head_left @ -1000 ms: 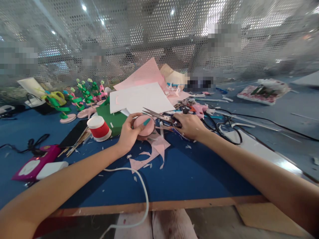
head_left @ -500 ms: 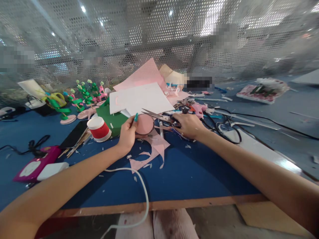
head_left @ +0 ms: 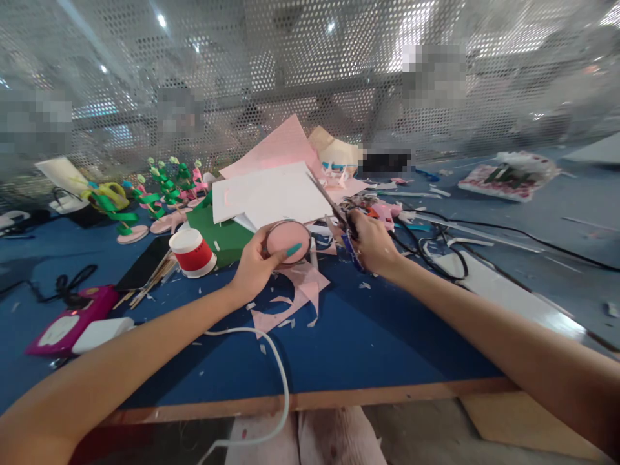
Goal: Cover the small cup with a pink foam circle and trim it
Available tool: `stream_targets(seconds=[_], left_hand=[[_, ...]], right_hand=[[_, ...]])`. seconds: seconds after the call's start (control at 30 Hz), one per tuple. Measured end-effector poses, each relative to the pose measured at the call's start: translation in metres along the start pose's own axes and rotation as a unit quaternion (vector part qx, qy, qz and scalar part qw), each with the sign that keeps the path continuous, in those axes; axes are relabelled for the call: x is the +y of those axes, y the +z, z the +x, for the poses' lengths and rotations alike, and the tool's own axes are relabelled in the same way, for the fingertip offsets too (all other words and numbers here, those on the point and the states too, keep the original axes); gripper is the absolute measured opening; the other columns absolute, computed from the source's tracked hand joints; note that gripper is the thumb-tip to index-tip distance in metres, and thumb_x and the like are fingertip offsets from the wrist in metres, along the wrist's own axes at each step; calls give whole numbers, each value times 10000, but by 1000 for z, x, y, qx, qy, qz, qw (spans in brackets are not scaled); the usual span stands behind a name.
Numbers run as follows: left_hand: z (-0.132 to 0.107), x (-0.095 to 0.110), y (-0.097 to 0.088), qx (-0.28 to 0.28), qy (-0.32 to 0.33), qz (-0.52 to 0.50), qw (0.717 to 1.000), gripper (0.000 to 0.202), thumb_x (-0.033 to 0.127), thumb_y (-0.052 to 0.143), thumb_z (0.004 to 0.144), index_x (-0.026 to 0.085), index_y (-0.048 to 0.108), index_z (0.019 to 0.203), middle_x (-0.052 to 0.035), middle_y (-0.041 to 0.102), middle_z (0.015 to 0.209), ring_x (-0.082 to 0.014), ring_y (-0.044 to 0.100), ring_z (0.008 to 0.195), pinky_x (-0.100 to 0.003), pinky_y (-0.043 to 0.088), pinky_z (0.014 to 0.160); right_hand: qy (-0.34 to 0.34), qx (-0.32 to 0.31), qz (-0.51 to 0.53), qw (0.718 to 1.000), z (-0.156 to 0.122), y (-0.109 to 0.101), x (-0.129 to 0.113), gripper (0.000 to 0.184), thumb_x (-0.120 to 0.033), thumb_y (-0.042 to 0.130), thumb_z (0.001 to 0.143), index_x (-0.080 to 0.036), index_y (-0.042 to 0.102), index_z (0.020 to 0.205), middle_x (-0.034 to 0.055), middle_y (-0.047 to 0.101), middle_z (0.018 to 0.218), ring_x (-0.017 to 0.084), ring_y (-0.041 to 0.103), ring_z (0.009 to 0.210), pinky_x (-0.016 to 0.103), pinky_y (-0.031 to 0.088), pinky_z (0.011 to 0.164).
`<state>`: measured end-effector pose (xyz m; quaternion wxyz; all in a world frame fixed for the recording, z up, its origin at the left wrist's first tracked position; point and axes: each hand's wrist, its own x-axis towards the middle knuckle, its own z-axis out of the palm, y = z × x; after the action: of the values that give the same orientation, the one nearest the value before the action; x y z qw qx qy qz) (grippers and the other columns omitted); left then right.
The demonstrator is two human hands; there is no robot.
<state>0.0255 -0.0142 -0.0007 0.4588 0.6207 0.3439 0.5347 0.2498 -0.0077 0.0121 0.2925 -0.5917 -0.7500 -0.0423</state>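
Note:
My left hand (head_left: pixel 256 261) grips a round pink disc with a dark rim (head_left: pixel 289 237), its thumb with a teal nail lying across the face. To the right, my right hand (head_left: pixel 372 242) is closed around the handles of a pair of scissors (head_left: pixel 332 201). The blades point up and to the left, apart from the disc, over the edge of a white sheet (head_left: pixel 276 194). Below the disc, pink paper scraps (head_left: pixel 303 290) with curved cut edges lie on the blue table (head_left: pixel 349 349).
A red and white tape roll (head_left: pixel 192 253) stands left, near thin sticks (head_left: pixel 155 281) and a magenta power strip (head_left: pixel 92 316). Green and pink paper plants (head_left: pixel 165 187) stand behind. Black cables (head_left: pixel 460 258) lie right; a white cable (head_left: pixel 281 381) hangs over the front edge.
The scissors have swung away from the disc, now pointing up. My left hand has turned the disc and shifted it slightly right, bringing the thumb across its face.

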Motion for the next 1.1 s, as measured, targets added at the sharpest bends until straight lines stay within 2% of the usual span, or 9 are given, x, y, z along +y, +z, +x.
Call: stream_targets(seconds=[0.13, 0.27, 0.33, 0.43, 0.57, 0.77, 0.87, 1.0, 1.1], left_hand=[[-1, -2, 2, -16, -3, 6, 1000, 578, 202, 746, 575, 183, 534, 1113, -89, 611, 1158, -244, 586, 1051, -367, 560, 803], [-3, -1, 5, -55, -31, -24, 998, 491, 208, 735, 588, 169, 544, 1039, -59, 661, 975, -201, 633, 903, -350, 558, 769], [-4, 0, 5, -77, -25, -24, 996, 441, 207, 731, 600, 167, 556, 1003, -51, 659, 949, -184, 631, 875, -335, 547, 782], [-4, -1, 4, -94, 1, 24, 995, 431, 190, 743, 587, 165, 576, 983, -51, 648, 962, -194, 611, 909, -338, 524, 816], [-4, -4, 0, -101, 38, 92, 990, 502, 196, 745, 600, 179, 563, 1068, -68, 643, 1048, -229, 586, 999, -382, 486, 886], [-4, -1, 1, -115, 33, 134, 984, 631, 203, 785, 563, 191, 523, 1137, -87, 625, 1148, -256, 568, 1081, -404, 462, 928], [-3, -2, 2, -108, 7, 105, 989, 616, 191, 771, 580, 193, 510, 1138, -93, 629, 1136, -249, 592, 1049, -395, 494, 885], [-3, -7, 3, -100, -48, 16, 994, 618, 239, 751, 631, 194, 454, 1170, -75, 665, 1021, -198, 655, 893, -345, 543, 780], [-3, -8, 3, -97, -60, -29, 993, 541, 306, 746, 646, 182, 490, 1106, -57, 675, 950, -179, 661, 849, -321, 552, 757]], right_hand=[[14, 52, 56, 997, -4, -1, -6, 280, -495, 410, 801, -219, 399, 756, 60, 567, 650, 204, 534, 602, 304, 375, 563], [-12, 17, 94, 995, -8, -3, -16, 355, -572, 419, 780, -223, 378, 728, 56, 576, 669, 190, 529, 617, 302, 385, 582], [-29, 16, 114, 993, -10, -3, -23, 407, -619, 459, 739, -222, 371, 708, 64, 583, 705, 179, 510, 629, 300, 386, 586], [-34, 7, 170, 985, -12, -3, -31, 477, -665, 517, 686, -223, 341, 653, 19, 520, 630, 132, 432, 574, 265, 355, 539], [-14, 0, 250, 968, -14, 0, -38, 514, -660, 577, 652, -213, 332, 588, -43, 377, 542, 83, 321, 520, 225, 290, 481], [4, 35, 312, 949, -14, 5, -41, 526, -644, 628, 620, -209, 334, 577, -55, 319, 559, 76, 300, 532, 222, 269, 476], [12, 39, 321, 946, -15, 8, -40, 511, -625, 636, 625, -209, 341, 597, -55, 328, 570, 78, 306, 540, 223, 277, 483], [30, 48, 340, 939, -15, 11, -40, 497, -616, 636, 627, -209, 352, 613, -54, 335, 577, 81, 313, 546, 226, 281, 487], [36, 61, 346, 936, -15, 12, -40, 507, -591, 671, 612, -207, 340, 593, -59, 315, 563, 77, 296, 542, 227, 270, 490]])
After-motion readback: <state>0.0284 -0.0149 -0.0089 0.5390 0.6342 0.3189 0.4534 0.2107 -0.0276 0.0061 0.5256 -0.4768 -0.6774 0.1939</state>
